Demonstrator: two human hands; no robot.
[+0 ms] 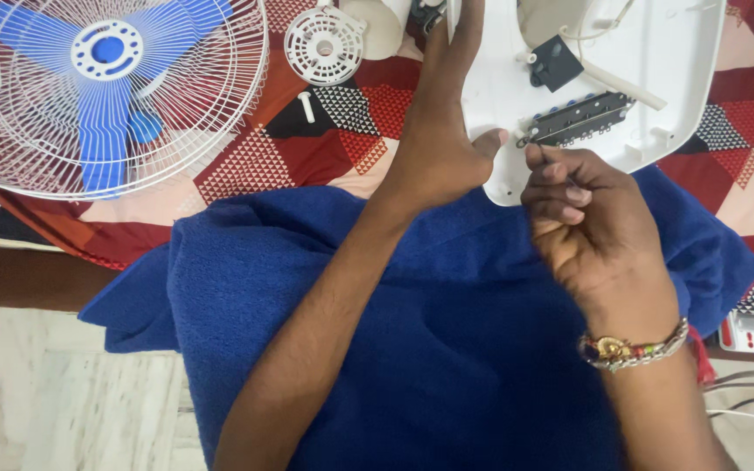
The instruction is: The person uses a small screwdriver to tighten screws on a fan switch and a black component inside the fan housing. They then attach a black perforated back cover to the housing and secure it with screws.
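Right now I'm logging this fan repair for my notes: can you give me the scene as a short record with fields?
Left hand: flat against the edge of the white plastic fan base shell, steadying it.
Right hand: fingers curled, tips at the dark switch strip inside the shell; a tool, if any, cannot be seen.
Surface: blue towel over a red patterned cloth.
Nearby: white wire fan guard with blue blades; round white slotted plastic cap.

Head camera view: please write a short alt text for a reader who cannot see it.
Two bare hands work on a white plastic fan base lying open over a blue towel: the left hand steadies its edge, the right hand pinches near a dark switch strip. A blue-bladed fan cage lies left.
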